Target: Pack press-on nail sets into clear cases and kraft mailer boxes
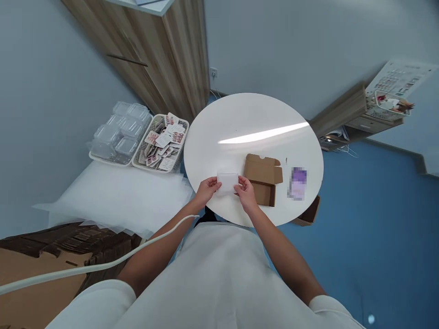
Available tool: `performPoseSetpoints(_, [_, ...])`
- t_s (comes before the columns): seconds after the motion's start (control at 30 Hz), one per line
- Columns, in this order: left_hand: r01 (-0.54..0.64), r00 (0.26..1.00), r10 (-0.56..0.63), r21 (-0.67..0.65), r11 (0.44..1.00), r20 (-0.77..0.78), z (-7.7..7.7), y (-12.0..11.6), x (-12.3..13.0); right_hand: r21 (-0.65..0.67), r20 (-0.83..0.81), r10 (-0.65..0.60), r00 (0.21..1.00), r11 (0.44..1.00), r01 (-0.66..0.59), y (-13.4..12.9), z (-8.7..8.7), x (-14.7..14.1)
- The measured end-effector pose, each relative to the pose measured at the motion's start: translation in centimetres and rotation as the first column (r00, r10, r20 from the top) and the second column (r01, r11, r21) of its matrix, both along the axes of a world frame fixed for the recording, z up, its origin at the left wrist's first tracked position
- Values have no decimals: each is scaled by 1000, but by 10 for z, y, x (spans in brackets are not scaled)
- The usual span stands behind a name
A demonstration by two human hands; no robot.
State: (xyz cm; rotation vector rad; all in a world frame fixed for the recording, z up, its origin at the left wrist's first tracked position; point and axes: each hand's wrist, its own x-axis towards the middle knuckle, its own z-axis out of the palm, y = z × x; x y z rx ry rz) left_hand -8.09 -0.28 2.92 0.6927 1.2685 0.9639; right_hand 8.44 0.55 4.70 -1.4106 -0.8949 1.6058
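Between my two hands is a small white flat packet [227, 183], roughly square, held just over the near part of the round table. My left hand [207, 189] pinches its left edge with thumb and fingers. At the right edge, my right hand [245, 192] grips it the same way. What the packet contains cannot be made out. Right beside my right hand lies an open brown cardboard box [263, 176], its lid folded back away from me.
The round white table [247, 114] also bears a blurred purple item [297, 183]. On the left stand a basket of printed cards [164, 141], a basket of clear plastic boxes [120, 130] and white sheets [120, 192]. A white cable [113, 264] crosses over my left arm.
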Motion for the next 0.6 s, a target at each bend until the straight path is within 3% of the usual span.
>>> performPoseSetpoints(0.17, [160,962,-127,125,979,-242,4,3,64,113,148,-16,989,994,0,-11,1,66])
performPoseSetpoints(0.33, [272,825,-189,80,959,-533,1,10,111,112,382,-3,924,993,-43,-13,-15,116])
performPoseSetpoints(0.6, [398,776,-320,28,917,-543,-11,1,136,67,734,140,665,959,-276,-13,-35,135])
